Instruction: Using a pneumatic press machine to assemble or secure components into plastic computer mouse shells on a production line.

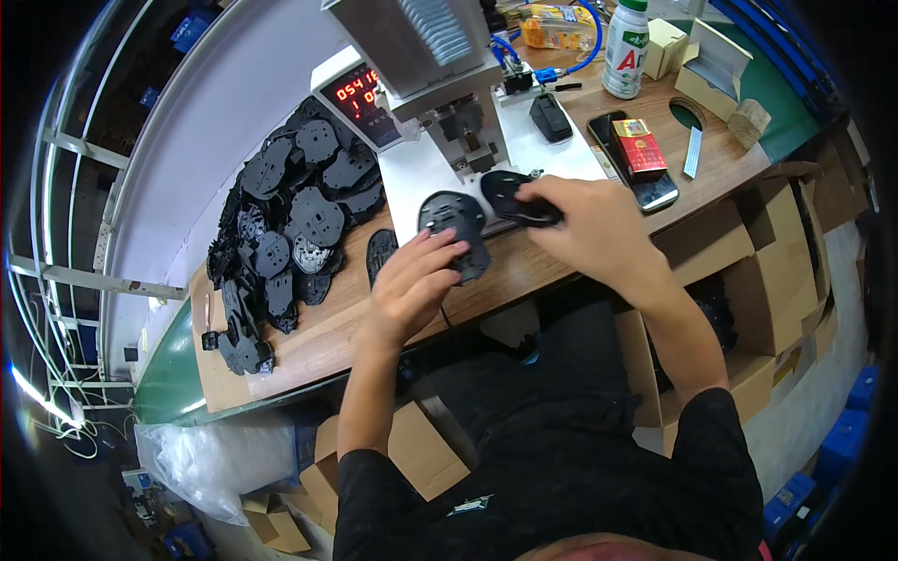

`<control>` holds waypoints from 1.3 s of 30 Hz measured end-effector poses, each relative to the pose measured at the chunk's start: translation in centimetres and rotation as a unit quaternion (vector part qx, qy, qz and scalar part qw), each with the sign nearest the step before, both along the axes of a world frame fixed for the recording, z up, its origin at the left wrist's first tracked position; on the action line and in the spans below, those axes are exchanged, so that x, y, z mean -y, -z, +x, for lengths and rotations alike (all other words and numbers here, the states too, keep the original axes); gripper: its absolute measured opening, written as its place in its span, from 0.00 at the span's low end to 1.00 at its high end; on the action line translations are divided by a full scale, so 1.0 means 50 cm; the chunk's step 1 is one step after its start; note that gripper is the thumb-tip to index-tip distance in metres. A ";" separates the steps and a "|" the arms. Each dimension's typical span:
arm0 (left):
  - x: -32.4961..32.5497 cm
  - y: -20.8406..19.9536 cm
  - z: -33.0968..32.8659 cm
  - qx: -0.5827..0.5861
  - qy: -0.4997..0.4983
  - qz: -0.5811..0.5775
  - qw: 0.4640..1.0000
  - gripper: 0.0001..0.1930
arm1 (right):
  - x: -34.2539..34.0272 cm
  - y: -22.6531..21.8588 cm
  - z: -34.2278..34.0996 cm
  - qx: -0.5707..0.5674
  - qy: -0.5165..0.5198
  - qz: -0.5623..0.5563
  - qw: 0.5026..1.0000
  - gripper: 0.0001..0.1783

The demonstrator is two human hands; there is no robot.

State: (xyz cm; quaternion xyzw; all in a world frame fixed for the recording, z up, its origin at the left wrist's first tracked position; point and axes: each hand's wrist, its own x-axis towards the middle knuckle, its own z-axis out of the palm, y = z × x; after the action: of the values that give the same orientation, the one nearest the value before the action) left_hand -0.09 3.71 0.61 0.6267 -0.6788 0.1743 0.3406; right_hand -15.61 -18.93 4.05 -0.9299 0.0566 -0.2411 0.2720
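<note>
My left hand (409, 292) is half curled, with its fingers laid over the near part of a flat, black, rounded plastic plate (454, 210), which lies at one o'clock from it. I cannot tell how firmly I hold it. My right hand (594, 224) is nearly closed, thumb and fingers pinching the end of a black, curved plastic shell (499, 192) at its ten o'clock. The shell is just beside the plate; whether they touch, I cannot tell.

At four o'clock from my right hand is an open brown cardboard box (790, 290). At ten o'clock from my left hand, a heap of black plastic plates (313, 217) covers part of the brown wooden desk (327, 341). At twelve o'clock stands a grey metal press machine (440, 79). Farther, at one o'clock from my right hand, a small red box (639, 148) rests on a black phone (662, 194).
</note>
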 end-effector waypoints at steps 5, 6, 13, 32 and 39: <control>0.070 0.033 0.014 0.012 0.021 0.018 1.000 0.06 | 0.025 0.036 -0.199 -0.043 0.129 0.203 0.970 0.20; 0.083 0.044 0.016 0.005 0.016 0.028 0.999 0.06 | 0.032 0.066 -0.250 -0.040 0.184 0.207 0.960 0.19; 0.106 0.014 -0.003 0.073 0.013 0.022 0.997 0.06 | 0.121 0.308 -0.588 -0.169 0.461 0.156 0.857 0.18; 0.102 0.044 0.008 0.081 0.020 0.053 0.995 0.07 | 0.034 0.082 -0.151 -0.012 -0.029 0.145 0.989 0.23; 0.090 0.039 0.000 0.037 -0.009 0.052 0.998 0.08 | -0.028 0.061 0.020 0.057 -0.095 -0.094 0.989 0.31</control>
State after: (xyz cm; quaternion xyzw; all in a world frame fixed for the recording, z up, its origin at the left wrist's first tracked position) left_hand -0.11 -0.78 -1.35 0.6429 -0.6933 0.1646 0.2809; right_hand -14.63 -17.53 1.00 -0.9373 -0.0704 -0.2712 0.2075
